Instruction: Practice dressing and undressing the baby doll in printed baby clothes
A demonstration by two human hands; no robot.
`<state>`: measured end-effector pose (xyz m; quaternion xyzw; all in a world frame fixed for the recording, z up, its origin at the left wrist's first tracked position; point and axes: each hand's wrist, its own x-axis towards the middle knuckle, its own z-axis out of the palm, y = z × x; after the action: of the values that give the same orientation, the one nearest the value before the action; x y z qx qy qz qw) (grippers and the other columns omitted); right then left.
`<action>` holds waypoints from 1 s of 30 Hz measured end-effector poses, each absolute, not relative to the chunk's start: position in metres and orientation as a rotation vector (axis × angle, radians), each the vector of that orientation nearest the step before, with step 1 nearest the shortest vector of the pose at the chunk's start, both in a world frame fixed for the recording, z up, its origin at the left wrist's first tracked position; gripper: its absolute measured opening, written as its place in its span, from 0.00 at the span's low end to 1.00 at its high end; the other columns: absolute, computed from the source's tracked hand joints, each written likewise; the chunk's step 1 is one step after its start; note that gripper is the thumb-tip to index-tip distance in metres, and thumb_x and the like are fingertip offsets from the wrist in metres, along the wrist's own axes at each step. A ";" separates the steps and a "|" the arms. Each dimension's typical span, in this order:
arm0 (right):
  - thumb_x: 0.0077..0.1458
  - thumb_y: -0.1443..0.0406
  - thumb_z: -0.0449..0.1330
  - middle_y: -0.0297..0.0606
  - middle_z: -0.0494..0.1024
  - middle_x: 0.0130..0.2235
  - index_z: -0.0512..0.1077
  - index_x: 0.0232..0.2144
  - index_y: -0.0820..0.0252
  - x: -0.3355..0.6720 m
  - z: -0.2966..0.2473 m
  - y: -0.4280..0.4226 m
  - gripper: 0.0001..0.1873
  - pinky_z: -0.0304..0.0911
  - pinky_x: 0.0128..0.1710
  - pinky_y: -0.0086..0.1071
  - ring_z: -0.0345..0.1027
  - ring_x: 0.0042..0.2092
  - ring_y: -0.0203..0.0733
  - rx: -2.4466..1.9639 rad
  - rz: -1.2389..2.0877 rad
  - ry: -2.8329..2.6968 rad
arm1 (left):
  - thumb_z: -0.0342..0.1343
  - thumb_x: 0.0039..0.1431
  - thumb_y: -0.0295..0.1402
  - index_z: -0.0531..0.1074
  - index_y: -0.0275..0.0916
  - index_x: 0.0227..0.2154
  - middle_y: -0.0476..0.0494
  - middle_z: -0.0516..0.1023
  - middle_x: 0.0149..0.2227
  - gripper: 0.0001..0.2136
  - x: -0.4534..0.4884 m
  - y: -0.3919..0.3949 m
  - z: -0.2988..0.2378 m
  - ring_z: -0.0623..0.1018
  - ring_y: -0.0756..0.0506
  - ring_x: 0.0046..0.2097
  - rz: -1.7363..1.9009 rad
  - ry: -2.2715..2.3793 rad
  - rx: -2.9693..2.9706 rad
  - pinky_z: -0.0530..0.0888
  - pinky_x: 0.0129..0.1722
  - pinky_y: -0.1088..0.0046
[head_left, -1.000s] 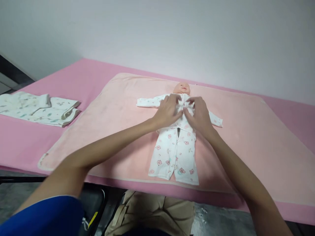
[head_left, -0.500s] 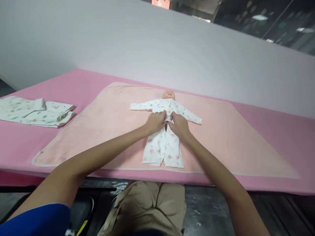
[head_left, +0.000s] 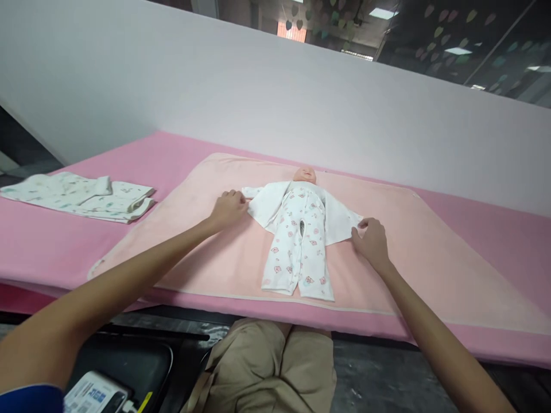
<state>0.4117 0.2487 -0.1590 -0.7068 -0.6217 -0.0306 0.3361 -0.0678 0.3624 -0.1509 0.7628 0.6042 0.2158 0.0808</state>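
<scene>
Doll [head_left: 305, 174], frame centre, lies dressed in patterned trousers [head_left: 279, 258] and a white top [head_left: 340, 221], its front panels spread to both sides. Left hand [head_left: 228, 209] and right hand [head_left: 372, 241] each pinch a panel's edge. Beneath: peach blanket [head_left: 193, 252], pink table cover [head_left: 38, 246]. Folded cloth [head_left: 86, 199], frame left; pale wall [head_left: 258, 97] behind; window [head_left: 413, 40], upper right.
</scene>
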 end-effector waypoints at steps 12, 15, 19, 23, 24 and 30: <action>0.72 0.45 0.51 0.49 0.76 0.54 0.64 0.48 0.55 0.306 -0.138 0.368 0.21 0.68 0.53 0.43 0.73 0.53 0.50 -1.642 0.289 -1.743 | 0.59 0.68 0.56 0.67 0.38 0.53 0.29 0.75 0.60 0.26 0.096 0.413 -0.134 0.71 0.32 0.65 0.887 1.307 2.289 0.72 0.64 0.54; 0.71 0.41 0.52 0.41 0.76 0.42 0.63 0.42 0.53 0.306 -0.145 0.366 0.23 0.67 0.45 0.41 0.72 0.44 0.49 -1.671 0.317 -1.741 | 0.67 0.59 0.59 0.66 0.41 0.48 0.34 0.79 0.52 0.29 0.097 0.427 -0.130 0.77 0.35 0.55 0.796 1.298 2.064 0.75 0.52 0.59; 0.67 0.43 0.57 0.40 0.73 0.39 0.62 0.32 0.52 0.310 -0.146 0.350 0.23 0.65 0.51 0.43 0.68 0.48 0.52 -1.577 0.241 -1.868 | 0.68 0.56 0.60 0.67 0.43 0.36 0.41 0.79 0.44 0.26 0.078 0.426 -0.123 0.78 0.38 0.47 0.656 1.088 2.183 0.74 0.46 0.61; 0.66 0.44 0.61 0.36 0.72 0.38 0.66 0.34 0.53 0.322 -0.142 0.323 0.21 0.64 0.46 0.41 0.67 0.42 0.48 -1.393 0.287 -2.050 | 0.64 0.59 0.61 0.73 0.42 0.40 0.39 0.77 0.51 0.25 0.051 0.400 -0.127 0.75 0.37 0.54 0.696 0.841 2.484 0.74 0.55 0.58; 0.65 0.44 0.62 0.34 0.72 0.37 0.68 0.35 0.53 0.326 -0.141 0.316 0.21 0.62 0.43 0.40 0.66 0.39 0.46 -1.394 0.360 -2.074 | 0.64 0.60 0.61 0.74 0.42 0.42 0.39 0.77 0.52 0.25 0.045 0.392 -0.129 0.75 0.37 0.54 0.670 0.818 2.518 0.73 0.57 0.58; 0.56 0.40 0.70 0.34 0.76 0.39 0.73 0.44 0.53 0.340 -0.143 0.279 0.28 0.58 0.38 0.37 0.64 0.37 0.45 -1.526 0.571 -2.152 | 0.64 0.60 0.62 0.76 0.43 0.44 0.42 0.81 0.43 0.26 0.028 0.357 -0.137 0.75 0.35 0.52 0.511 0.932 2.481 0.72 0.51 0.59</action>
<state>0.3400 0.2793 -0.1430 -0.5517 -0.7778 0.2062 0.2193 0.0279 0.3571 -0.1372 0.8968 0.3369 0.1847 0.2193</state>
